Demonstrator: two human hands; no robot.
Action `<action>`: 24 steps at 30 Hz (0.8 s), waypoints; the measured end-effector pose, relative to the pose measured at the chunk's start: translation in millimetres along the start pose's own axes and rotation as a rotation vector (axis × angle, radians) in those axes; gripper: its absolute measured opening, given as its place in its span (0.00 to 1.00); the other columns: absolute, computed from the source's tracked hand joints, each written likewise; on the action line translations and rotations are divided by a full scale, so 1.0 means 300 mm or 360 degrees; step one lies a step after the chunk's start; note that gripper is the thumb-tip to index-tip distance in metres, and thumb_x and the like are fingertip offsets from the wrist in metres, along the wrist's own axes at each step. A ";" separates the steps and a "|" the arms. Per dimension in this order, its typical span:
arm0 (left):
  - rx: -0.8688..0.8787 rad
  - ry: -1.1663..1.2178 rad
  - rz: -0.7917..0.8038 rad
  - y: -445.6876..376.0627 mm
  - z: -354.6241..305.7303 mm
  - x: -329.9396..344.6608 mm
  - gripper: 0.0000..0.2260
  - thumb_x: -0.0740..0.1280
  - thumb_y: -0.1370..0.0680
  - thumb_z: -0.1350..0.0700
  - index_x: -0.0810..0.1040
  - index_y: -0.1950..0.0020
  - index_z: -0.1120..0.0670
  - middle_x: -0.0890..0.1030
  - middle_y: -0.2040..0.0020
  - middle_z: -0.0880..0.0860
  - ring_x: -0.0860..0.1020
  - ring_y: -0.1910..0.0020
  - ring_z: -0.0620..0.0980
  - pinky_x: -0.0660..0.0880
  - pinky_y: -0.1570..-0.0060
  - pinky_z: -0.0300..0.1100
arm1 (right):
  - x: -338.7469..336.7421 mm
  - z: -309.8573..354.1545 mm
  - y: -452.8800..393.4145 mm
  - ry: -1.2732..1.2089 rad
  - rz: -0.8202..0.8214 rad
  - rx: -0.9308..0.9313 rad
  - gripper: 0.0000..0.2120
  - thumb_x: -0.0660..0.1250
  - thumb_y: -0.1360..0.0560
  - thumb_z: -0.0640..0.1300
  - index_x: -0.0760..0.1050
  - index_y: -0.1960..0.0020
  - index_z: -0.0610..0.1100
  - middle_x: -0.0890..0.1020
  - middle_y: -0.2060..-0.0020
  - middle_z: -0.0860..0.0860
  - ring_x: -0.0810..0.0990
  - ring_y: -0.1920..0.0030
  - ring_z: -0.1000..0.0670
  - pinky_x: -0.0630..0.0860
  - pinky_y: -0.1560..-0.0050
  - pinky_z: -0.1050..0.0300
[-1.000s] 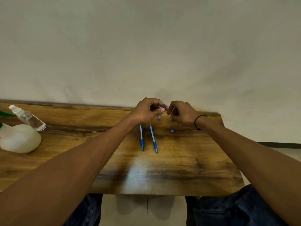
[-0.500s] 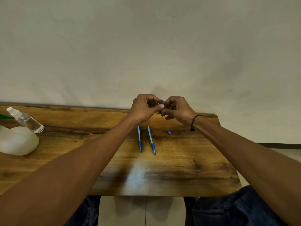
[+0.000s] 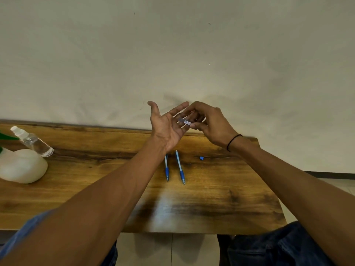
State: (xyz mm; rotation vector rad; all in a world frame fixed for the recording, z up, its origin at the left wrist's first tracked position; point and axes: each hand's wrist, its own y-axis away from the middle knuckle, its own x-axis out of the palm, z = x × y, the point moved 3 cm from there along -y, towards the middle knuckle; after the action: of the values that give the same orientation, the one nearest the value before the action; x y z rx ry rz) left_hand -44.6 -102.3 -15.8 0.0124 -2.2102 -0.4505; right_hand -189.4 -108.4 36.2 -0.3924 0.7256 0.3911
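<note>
Both hands are raised above the far edge of a wooden table (image 3: 221, 198). My left hand (image 3: 165, 125) is turned palm up with its fingers spread and straight. My right hand (image 3: 209, 121) pinches a clear pen barrel (image 3: 185, 121) with a white label; the barrel's blue end lies across the left hand's fingers. Two blue pens, one (image 3: 166, 167) beside the other (image 3: 180, 167), lie side by side on the table below the hands. A small blue pen part (image 3: 201, 158) sits on the table to their right.
At the table's left end stands a white rounded container (image 3: 21, 166), and a clear spray bottle (image 3: 32, 141) leans on it, with a green leaf tip next to it. A plain wall rises behind the table. My legs are under the near edge.
Both hands rose from the table. The left hand, curled a second ago, has opened palm up, while the right hand now holds the pen barrel over its fingers.
</note>
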 end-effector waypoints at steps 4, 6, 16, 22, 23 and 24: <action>0.0012 0.0072 0.0028 -0.012 0.009 -0.005 0.53 0.45 0.26 0.20 0.77 0.29 0.63 0.81 0.35 0.65 0.80 0.34 0.66 0.78 0.35 0.61 | 0.001 0.035 -0.007 0.0372 0.0091 -0.0167 0.19 0.67 0.22 0.32 0.74 0.40 0.55 0.77 0.55 0.64 0.78 0.56 0.60 0.79 0.56 0.57; 0.0007 0.0067 0.0050 -0.014 0.008 -0.009 0.53 0.43 0.27 0.20 0.77 0.28 0.62 0.78 0.31 0.67 0.76 0.29 0.68 0.72 0.29 0.63 | 0.002 0.035 -0.009 0.0508 0.0142 -0.0213 0.19 0.66 0.21 0.31 0.78 0.41 0.54 0.78 0.54 0.61 0.75 0.54 0.57 0.79 0.56 0.50; 0.0134 0.0346 0.0082 -0.018 0.069 0.003 0.54 0.45 0.27 0.19 0.75 0.27 0.64 0.82 0.37 0.67 0.82 0.40 0.65 0.79 0.37 0.60 | -0.009 0.028 -0.017 0.0479 0.0188 -0.0213 0.22 0.65 0.24 0.27 0.80 0.42 0.52 0.80 0.54 0.59 0.77 0.52 0.52 0.78 0.52 0.43; 0.0166 0.0384 0.0084 -0.027 0.051 -0.007 0.53 0.45 0.26 0.20 0.75 0.27 0.64 0.78 0.31 0.68 0.76 0.29 0.68 0.67 0.25 0.65 | -0.018 0.035 -0.014 0.0422 0.0156 -0.0190 0.30 0.64 0.25 0.25 0.74 0.36 0.56 0.79 0.54 0.60 0.77 0.52 0.55 0.77 0.55 0.56; 0.0165 0.0375 0.0104 -0.027 0.050 -0.004 0.54 0.44 0.27 0.19 0.74 0.27 0.63 0.78 0.31 0.68 0.76 0.29 0.68 0.68 0.26 0.65 | -0.020 0.034 -0.017 0.0428 0.0162 -0.0193 0.28 0.64 0.25 0.25 0.77 0.37 0.55 0.80 0.52 0.57 0.77 0.52 0.54 0.78 0.55 0.54; 0.0164 0.0366 0.0127 -0.025 0.049 0.000 0.54 0.44 0.27 0.19 0.74 0.26 0.63 0.78 0.31 0.68 0.75 0.29 0.68 0.68 0.26 0.65 | -0.021 0.032 -0.019 0.0429 0.0172 -0.0196 0.26 0.65 0.25 0.25 0.80 0.40 0.54 0.81 0.51 0.55 0.77 0.51 0.54 0.78 0.53 0.51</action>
State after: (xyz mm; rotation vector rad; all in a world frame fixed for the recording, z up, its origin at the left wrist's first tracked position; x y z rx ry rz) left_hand -56.9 -104.6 -26.5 0.0297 -1.9975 -0.2761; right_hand -185.7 -109.8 48.3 -0.5300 0.9913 0.4922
